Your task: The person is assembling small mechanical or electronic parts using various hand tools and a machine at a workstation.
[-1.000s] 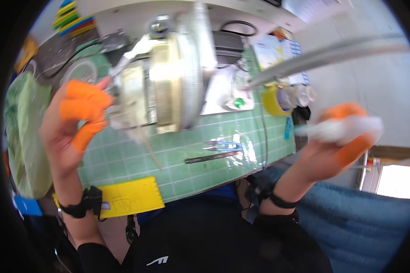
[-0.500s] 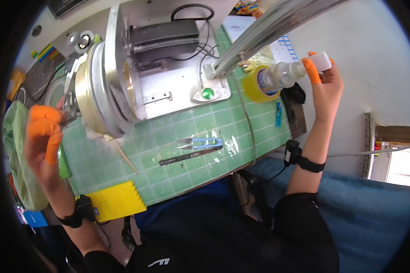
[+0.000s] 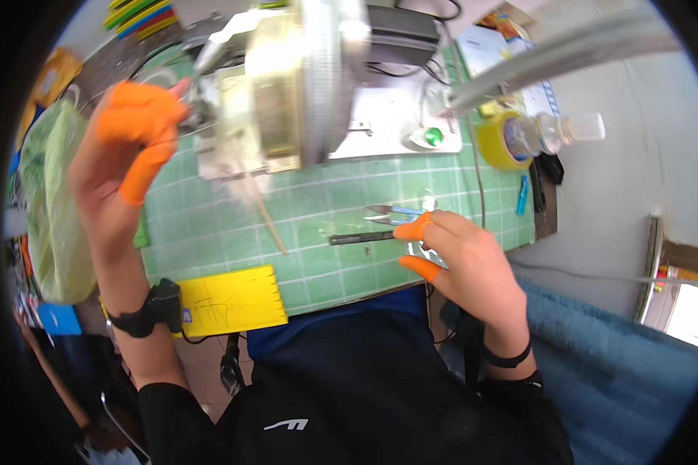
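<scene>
My left hand [image 3: 124, 147], with orange finger cots, is raised at the left beside a machine with a large wheel [image 3: 275, 93]. Its fingers are curled in by the small metal parts there, and whatever they hold is hidden. Over the green mat [image 3: 326, 275], my right hand [image 3: 469, 263] reaches in with orange-tipped thumb and forefinger apart. That forefinger lies at the right end of a dark, slim tool [image 3: 361, 238], perhaps tweezers; contact is unclear. Just behind are blue-handled thread snips [image 3: 395, 211], partly covered by the hand. A clear bottle with a whitish cap [image 3: 582, 129] stands in a yellow tape roll [image 3: 500, 141].
A thin wooden stick [image 3: 267, 217] lies before the wheel. A yellow notched board [image 3: 229, 301] is at the mat's front left, near a pale green plastic bag [image 3: 54, 201]. A metal bar [image 3: 566, 58] slants over the back right. A blue pen-like item [image 3: 522, 195] lies at right.
My right hand has left the bottle's cap and come down to the dark tool and snips. My left hand stays curled by the machine. The whole view has shifted.
</scene>
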